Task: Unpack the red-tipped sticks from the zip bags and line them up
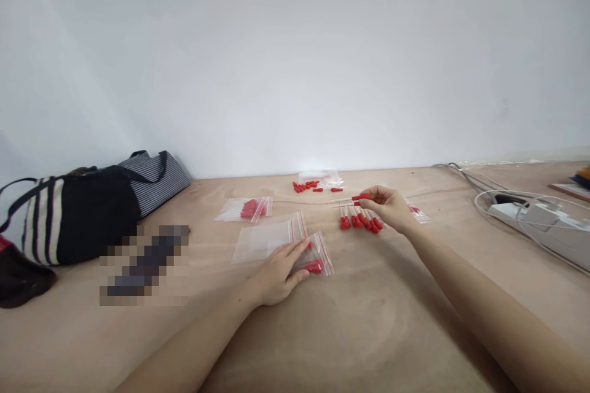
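My left hand [281, 273] lies flat with its fingers spread on a clear zip bag [322, 252], which has red dropper bulbs showing inside. Under and behind that hand, another clear zip bag [262, 239] rests on the table. My right hand [386, 206] is closed in a pinch on what look like two droppers [361, 197], with red bulbs and thin pale stems pointing left. Just below it, several more droppers [362, 221] lie in a row, bulbs toward me. Part of a bag with red pieces [418, 214] shows behind my right wrist.
A filled zip bag [251, 209] lies left of centre. Loose red-bulbed droppers [305, 186] are by the wall beside a clear bag [318, 177]. Fabric bags [96, 215] and a blurred dark object [147, 264] occupy the left. A power strip [534, 230] with cables stands right.
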`<control>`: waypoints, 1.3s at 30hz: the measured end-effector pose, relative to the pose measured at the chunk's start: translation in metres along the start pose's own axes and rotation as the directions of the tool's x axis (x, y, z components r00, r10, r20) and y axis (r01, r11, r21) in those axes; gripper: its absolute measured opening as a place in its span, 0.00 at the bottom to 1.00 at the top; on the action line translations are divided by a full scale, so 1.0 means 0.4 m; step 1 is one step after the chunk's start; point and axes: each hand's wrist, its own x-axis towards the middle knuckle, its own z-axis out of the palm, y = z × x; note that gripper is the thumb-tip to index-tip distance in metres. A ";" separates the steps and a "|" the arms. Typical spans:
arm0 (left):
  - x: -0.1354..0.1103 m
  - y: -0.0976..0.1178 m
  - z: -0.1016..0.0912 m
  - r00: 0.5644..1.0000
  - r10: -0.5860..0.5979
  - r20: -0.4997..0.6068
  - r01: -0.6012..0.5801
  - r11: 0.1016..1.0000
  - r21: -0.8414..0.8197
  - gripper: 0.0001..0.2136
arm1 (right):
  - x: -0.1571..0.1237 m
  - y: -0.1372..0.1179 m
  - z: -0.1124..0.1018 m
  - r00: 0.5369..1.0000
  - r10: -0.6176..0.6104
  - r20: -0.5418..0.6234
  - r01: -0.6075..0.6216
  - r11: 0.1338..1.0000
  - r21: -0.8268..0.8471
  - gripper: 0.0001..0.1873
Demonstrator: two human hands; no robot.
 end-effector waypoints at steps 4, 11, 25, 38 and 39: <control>0.001 0.002 -0.002 1.000 -0.011 0.006 0.011 1.000 0.002 0.26 | -0.006 0.016 0.087 0.971 -0.232 -0.051 0.196 0.904 -0.379 0.07; -0.001 -0.001 0.000 1.000 -0.002 0.002 0.002 1.000 0.009 0.25 | -0.035 0.031 0.186 0.887 -0.312 0.341 0.439 0.335 -0.834 0.12; -0.003 0.001 0.003 0.990 0.109 -0.090 -0.090 0.977 0.194 0.24 | -0.111 -0.011 0.134 0.896 -0.220 0.386 0.443 0.366 -0.818 0.14; -0.006 -0.007 -0.011 0.993 0.032 -0.115 -0.026 0.998 0.052 0.19 | -0.166 -0.045 0.153 0.923 -0.171 0.345 0.340 0.784 -0.520 0.08; -0.006 -0.007 -0.010 0.993 0.034 -0.117 -0.028 0.998 0.053 0.19 | -0.167 -0.048 0.159 0.919 -0.147 0.366 0.327 0.803 -0.498 0.09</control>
